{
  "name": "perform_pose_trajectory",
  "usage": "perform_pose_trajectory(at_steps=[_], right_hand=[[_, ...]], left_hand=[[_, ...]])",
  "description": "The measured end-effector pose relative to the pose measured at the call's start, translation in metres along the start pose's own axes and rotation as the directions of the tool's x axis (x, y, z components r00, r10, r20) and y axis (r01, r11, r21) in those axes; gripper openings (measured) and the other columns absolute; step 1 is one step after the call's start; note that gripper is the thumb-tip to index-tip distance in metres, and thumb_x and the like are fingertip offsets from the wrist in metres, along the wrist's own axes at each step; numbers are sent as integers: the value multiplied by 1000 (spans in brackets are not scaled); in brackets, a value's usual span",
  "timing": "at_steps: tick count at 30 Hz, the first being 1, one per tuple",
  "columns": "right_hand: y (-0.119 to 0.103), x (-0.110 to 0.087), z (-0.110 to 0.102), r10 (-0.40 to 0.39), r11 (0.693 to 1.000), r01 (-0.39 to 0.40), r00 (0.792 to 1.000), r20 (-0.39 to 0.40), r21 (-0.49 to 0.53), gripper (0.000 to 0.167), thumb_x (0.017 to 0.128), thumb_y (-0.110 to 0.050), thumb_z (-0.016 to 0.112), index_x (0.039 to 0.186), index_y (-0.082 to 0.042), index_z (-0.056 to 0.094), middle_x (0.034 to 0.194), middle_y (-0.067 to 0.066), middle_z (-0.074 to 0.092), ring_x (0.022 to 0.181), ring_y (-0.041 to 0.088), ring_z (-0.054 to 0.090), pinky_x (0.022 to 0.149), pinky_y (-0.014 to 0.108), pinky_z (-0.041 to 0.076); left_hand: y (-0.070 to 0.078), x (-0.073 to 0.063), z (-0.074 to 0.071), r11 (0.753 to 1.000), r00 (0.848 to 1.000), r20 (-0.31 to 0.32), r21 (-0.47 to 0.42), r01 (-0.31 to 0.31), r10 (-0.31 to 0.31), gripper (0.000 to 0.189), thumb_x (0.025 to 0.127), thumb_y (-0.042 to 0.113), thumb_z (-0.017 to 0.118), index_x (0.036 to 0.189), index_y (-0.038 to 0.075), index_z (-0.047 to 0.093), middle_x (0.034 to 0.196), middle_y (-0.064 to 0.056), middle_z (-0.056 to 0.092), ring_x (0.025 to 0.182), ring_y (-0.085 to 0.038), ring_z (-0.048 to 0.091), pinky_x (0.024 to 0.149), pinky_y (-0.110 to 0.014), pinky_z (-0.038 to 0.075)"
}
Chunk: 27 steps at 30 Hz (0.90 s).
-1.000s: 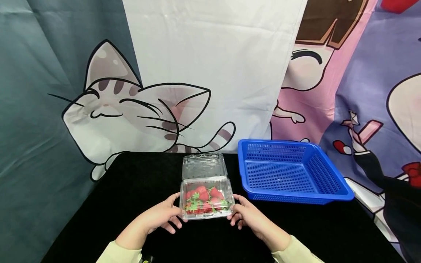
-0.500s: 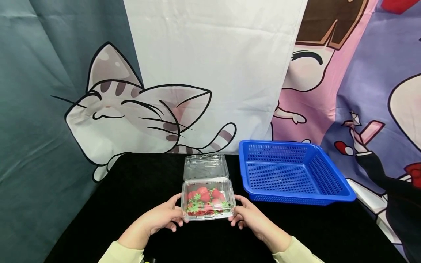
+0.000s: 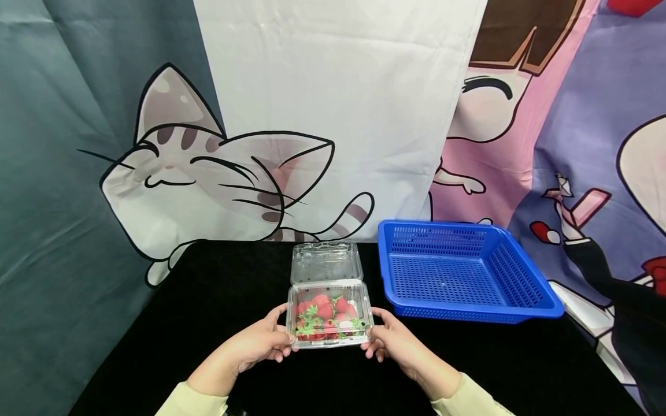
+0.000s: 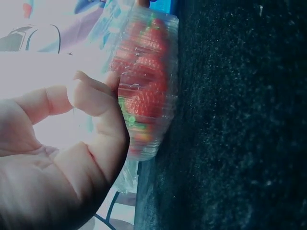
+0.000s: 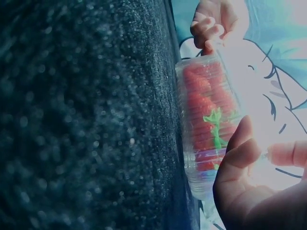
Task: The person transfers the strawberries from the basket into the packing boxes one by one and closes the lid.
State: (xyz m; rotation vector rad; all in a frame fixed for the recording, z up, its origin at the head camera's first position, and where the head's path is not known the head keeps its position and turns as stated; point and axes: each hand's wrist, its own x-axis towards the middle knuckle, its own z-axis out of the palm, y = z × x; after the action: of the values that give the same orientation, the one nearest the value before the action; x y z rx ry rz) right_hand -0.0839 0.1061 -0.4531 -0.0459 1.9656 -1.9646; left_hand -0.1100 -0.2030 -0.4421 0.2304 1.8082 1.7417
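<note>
A clear plastic clamshell box (image 3: 330,341) stands on the black cloth with its lid (image 3: 326,263) folded back behind it. Red strawberries (image 3: 324,312) with green leaves fill its base. At the box's left side my left hand (image 3: 260,341) pinches the rim near the front corner. My right hand (image 3: 392,341) grips the opposite side the same way, thumb at the rim. In the left wrist view, curled fingers (image 4: 103,124) meet the thumb at the edge of the box (image 4: 168,96). The right wrist view has the right hand (image 5: 254,182) pinching the near edge.
A blue plastic basket (image 3: 390,300) with perforated walls stands to the right of the box. Black cloth (image 3: 208,294) covers the table. Behind it hangs a printed curtain (image 3: 338,86) with a cartoon cat.
Both hands stay at the box's sides, and the box holds its place on the cloth. The left hand's lower fingers have curled in closer to the box. The view shifts slightly.
</note>
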Motion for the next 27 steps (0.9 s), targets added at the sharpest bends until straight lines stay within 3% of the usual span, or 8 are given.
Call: perform_pose_trajectory(at_steps=[8, 14, 22, 27], right_hand=[[0, 1, -1, 4, 1000, -4, 1000, 14, 26, 70, 84, -4, 50, 148, 6, 21, 73, 8, 62, 57, 12, 60, 49, 20, 45], [-2, 1, -3, 11, 1000, -11, 1000, 8, 7, 69, 85, -5, 51, 148, 4, 23, 74, 9, 64, 58, 13, 62, 49, 21, 45], [-7, 0, -8, 12, 993, -9, 1000, 18, -115, 67, 89, -11, 52, 149, 3, 24, 79, 10, 68, 61, 15, 64, 50, 25, 42], [-9, -3, -10, -38, 961, 43, 999, 22, -273, 64, 92, -17, 54, 147, 3, 29, 81, 9, 66, 61, 19, 63, 49, 27, 43]], left_hand=[[-4, 2, 0, 999, 1000, 14, -46, -13, 14, 89, 90, 4, 59, 155, 4, -2, 89, -12, 65, 66, -11, 55, 60, -25, 50], [-1, 1, -1, 1000, 1000, 17, 6, -7, 6, 86, 92, 7, 58, 155, 5, 0, 93, -14, 65, 66, -12, 56, 58, -25, 50], [4, -2, -1, 991, 1000, -26, 134, 1, 2, 83, 91, 14, 60, 155, 4, 8, 94, -13, 66, 67, -14, 56, 53, -26, 48], [4, -4, -6, 971, 996, -87, 235, 34, -13, 76, 92, 19, 61, 153, 2, 19, 100, -9, 63, 76, -20, 60, 56, -32, 52]])
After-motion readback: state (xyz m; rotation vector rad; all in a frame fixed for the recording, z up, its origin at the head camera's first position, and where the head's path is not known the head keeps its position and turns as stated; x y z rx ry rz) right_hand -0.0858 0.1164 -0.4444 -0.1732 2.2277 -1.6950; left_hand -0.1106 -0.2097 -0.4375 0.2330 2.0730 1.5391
